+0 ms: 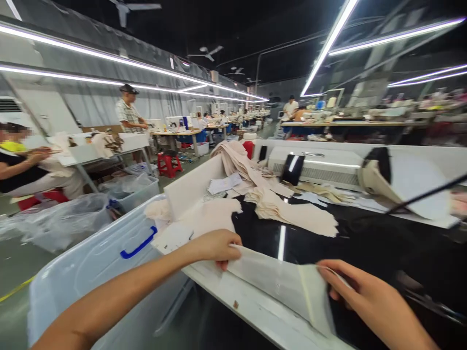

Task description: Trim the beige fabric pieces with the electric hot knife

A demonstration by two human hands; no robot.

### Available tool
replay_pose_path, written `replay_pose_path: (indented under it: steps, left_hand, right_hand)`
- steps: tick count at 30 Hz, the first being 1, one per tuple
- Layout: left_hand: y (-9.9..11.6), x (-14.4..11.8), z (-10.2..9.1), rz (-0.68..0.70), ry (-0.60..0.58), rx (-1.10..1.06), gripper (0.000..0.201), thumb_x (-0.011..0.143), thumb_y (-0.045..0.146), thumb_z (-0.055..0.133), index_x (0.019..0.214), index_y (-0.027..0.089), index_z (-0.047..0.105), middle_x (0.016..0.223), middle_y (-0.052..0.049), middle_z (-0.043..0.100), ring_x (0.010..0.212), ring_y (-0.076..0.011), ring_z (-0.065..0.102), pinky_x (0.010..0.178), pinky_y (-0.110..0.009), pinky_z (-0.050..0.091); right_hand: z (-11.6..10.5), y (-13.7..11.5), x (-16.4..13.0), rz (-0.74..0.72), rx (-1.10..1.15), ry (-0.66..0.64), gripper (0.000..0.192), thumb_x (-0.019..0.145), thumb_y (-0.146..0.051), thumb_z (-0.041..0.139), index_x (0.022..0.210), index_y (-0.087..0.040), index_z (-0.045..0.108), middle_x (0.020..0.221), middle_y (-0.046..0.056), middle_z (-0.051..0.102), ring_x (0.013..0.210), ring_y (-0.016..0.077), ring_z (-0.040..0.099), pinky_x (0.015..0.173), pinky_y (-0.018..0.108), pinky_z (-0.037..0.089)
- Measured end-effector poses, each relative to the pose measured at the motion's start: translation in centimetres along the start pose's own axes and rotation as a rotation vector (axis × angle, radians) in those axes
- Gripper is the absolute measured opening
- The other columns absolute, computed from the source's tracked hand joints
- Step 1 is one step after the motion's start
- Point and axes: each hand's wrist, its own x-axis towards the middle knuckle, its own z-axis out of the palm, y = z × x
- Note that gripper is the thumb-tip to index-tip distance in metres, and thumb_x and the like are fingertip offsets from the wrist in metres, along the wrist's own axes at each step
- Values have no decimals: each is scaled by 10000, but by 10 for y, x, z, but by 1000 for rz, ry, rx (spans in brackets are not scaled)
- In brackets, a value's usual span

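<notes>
A strip of pale, thin fabric (277,279) is stretched between my two hands over the front edge of the black-topped table. My left hand (219,247) pinches its left end, thumb on top and fingers beneath. At the other end, my right hand (355,282) grips the upper corner between thumb and fingers. A yellowish line, perhaps a seam, runs down the cloth near my right hand, and the lower part hangs toward the white table edge (251,308). Beyond my hands lies a stack of cream fabric pieces (292,216) on the black surface (361,243).
A large translucent bin lid (91,262) with a blue handle (138,245) stands left of the table. White panels border its far side, near a white machine housing (317,163). A dark rod (426,194) crosses at right. Co-workers sit and stand beyond; a red stool (169,165) is on the floor.
</notes>
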Motion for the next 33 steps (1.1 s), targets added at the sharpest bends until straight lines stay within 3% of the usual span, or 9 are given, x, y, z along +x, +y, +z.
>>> replay_pose_path:
  steps: [3, 6, 8, 11, 14, 17, 23, 28, 33]
  left_hand:
    - [3, -2, -4, 3, 145, 211, 131, 1042, 211, 627, 1140, 229, 713, 1058, -43, 815, 925, -276, 845, 858, -338, 610]
    - [11, -4, 2, -26, 285, 391, 226, 1098, 184, 608, 1292, 187, 724, 1335, -169, 785, 1144, -388, 830, 931, -438, 620]
    - [17, -3, 12, 8, 381, 557, 247, 1142, 148, 554, 1314, 174, 729, 1364, -194, 761, 1134, -387, 821, 886, -450, 636]
    - [23, 8, 37, 355, 481, 748, 255, 1163, 77, 537, 1223, 189, 757, 1257, -143, 798, 1121, -327, 813, 901, -423, 669]
    - [26, 28, 64, 807, 502, 695, 196, 1210, 137, 604, 1304, 177, 771, 1350, -124, 841, 1247, -296, 814, 1059, -424, 685]
    - [27, 48, 84, 1018, 495, 601, 236, 1273, 268, 605, 1397, 166, 778, 1455, -122, 852, 1356, -263, 808, 1200, -398, 651]
    - [18, 65, 88, 1050, 450, 490, 317, 1282, 293, 609, 1523, 158, 767, 1584, -130, 816, 1488, -266, 773, 1329, -415, 597]
    - [14, 64, 83, 1052, 422, 431, 348, 1284, 307, 604, 1572, 176, 751, 1620, -131, 796, 1543, -274, 743, 1355, -434, 584]
    - [17, 62, 82, 1038, 410, 437, 340, 1289, 324, 599, 1552, 184, 762, 1618, -125, 798, 1561, -274, 733, 1369, -440, 573]
  right_hand:
    - [-6, -20, 10, -26, 44, -44, 429, 1023, -597, 568, 1000, -286, 863, 848, 40, 857, 612, 249, 759, 706, 396, 651]
    - [-4, -30, 19, -83, 7, -20, 386, 1049, -525, 542, 984, -293, 843, 963, 61, 881, 787, 281, 813, 792, 405, 644]
    - [-1, -30, 21, -97, -16, -8, 363, 1061, -484, 538, 996, -294, 840, 1000, 70, 885, 899, 302, 831, 840, 415, 641]
    - [2, -26, 20, -128, -38, -6, 347, 1095, -430, 531, 1012, -285, 835, 1036, 74, 884, 950, 307, 838, 835, 420, 640]
    - [2, -23, 22, -160, -63, -1, 317, 1113, -375, 545, 1029, -276, 835, 1056, 75, 882, 976, 303, 844, 866, 425, 659]
    - [-3, -22, 25, -177, -104, 21, 283, 1112, -317, 563, 1069, -267, 839, 1057, 79, 869, 981, 296, 842, 887, 420, 682]
    - [-26, -26, 7, -202, -196, 124, 308, 1162, -275, 572, 1340, -241, 821, 1337, 140, 835, 1025, 305, 859, 815, 422, 712]
    - [-31, -44, -36, -470, -261, 121, 290, 1234, -214, 545, 1291, -274, 823, 1221, 72, 871, 1036, 248, 879, 845, 351, 741]
    - [-29, -55, -64, -602, -327, 17, 498, 1097, 32, 449, 1225, -259, 833, 1153, 52, 890, 872, 213, 844, 690, 307, 708]
